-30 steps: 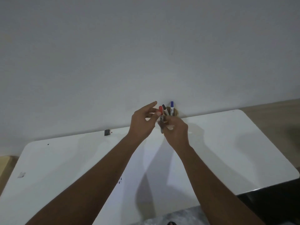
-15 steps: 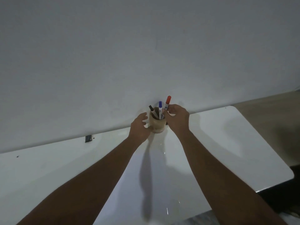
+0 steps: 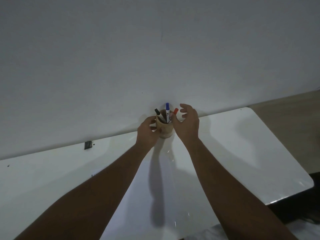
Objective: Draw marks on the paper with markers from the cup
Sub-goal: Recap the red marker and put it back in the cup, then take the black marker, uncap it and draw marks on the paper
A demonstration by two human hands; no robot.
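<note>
Standing at the far edge of the white tabletop [image 3: 242, 153], close against the wall, the wooden cup [image 3: 165, 129] is holding all three markers: a black-capped marker [image 3: 159, 114] leaning left, a blue-capped marker [image 3: 167, 112] standing upright in the middle, and a red-capped marker [image 3: 174, 113] leaning right. The person is curling the left hand [image 3: 147, 134] around the left side of the cup, fingers touching its wall, apparently steadying it. The right hand [image 3: 187, 124] is hovering just beside the red cap with fingers spread and loosely curved, gripping nothing. A white sheet of paper [image 3: 138, 196] is lying on the tabletop near the person, partly hidden under the forearms; a few small dark marks are showing near its left edge [image 3: 93, 174], though what they are is too small to tell. Judging by this, no marker is out for drawing at the moment, so whatever marking remains is waiting on a marker being picked and uncapped.
</note>
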